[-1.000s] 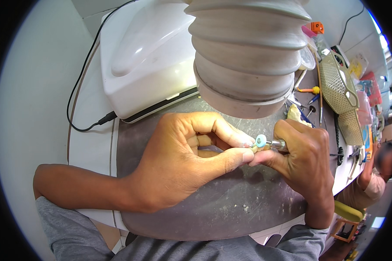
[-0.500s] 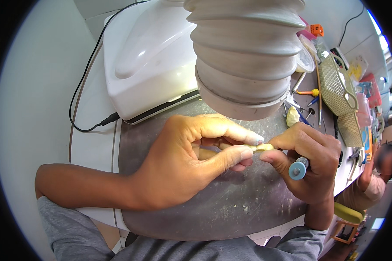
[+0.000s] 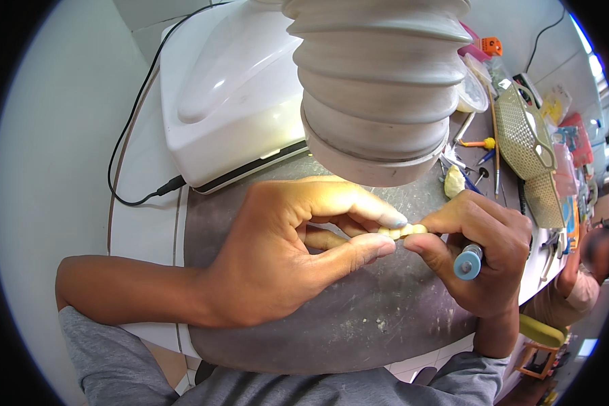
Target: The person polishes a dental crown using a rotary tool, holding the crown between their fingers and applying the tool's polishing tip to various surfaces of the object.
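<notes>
Between the thumb and fingertips of my left hand [image 3: 277, 254] is a short row of small, pale yellow, tooth-shaped pieces [image 3: 400, 232], much like a dental bridge. Its right end meets the index finger and thumb of my right hand [image 3: 484, 247], which is closed. A handpiece [image 3: 467, 262], a slim metal cylinder with a light blue end, is gripped in that same hand, its blue end pointing back toward me. My right fingers hide its working tip. Both hands are raised over the grey work surface [image 3: 304, 345].
A ribbed white suction hose [image 3: 375, 95] hangs just beyond my hands. At far left stands a white boxy machine [image 3: 233, 128] with a black cable. A pale lump [image 3: 454, 183], small tools and woven baskets [image 3: 521, 132] lie at right. Another person [image 3: 572, 291] sits at far right.
The tooth-shaped row has turned slightly, and more of it shows between my fingertips. My left thumb has shifted a little. In my right hand, the handpiece's blue end has tilted slightly rightward.
</notes>
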{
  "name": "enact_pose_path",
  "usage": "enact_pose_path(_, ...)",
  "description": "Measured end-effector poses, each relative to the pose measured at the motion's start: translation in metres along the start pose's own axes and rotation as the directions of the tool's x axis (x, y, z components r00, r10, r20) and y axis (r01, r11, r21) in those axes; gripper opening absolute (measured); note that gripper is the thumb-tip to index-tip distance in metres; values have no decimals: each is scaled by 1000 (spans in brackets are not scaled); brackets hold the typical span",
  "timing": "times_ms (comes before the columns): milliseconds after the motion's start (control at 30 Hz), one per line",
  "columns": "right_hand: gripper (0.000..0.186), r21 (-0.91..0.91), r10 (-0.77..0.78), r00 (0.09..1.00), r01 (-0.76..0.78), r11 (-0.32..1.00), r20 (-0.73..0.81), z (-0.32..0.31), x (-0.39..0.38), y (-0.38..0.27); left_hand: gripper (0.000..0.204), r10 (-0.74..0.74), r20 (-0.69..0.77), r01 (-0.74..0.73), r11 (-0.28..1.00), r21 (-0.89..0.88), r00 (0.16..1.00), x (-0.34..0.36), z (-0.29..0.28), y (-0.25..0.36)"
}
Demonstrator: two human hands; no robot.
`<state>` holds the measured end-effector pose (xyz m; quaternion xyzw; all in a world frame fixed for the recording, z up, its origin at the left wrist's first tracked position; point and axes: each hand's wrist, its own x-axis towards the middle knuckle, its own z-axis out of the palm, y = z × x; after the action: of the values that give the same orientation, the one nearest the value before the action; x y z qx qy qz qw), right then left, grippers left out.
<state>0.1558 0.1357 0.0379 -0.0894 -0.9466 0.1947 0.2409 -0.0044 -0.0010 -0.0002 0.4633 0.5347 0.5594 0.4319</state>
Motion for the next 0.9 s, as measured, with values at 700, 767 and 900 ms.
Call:
enact_pose_path(700, 53, -44, 34, 998, -32, 999, 47, 6, -4, -1, 30, -287, 6, 255, 841, -477, 958, 1, 0, 5)
enact_pose_path(767, 62, -30, 119, 990, -117, 993, 77, -1, -3, 2, 32, -275, 31, 254, 831, -495, 961, 1, 0, 3)
enact_pose_path(900, 67, -197, 226, 964, -196, 961, 139, 4, -2, 3, 27, -155, -13, 132, 883, -451, 988, 1, 4, -8)
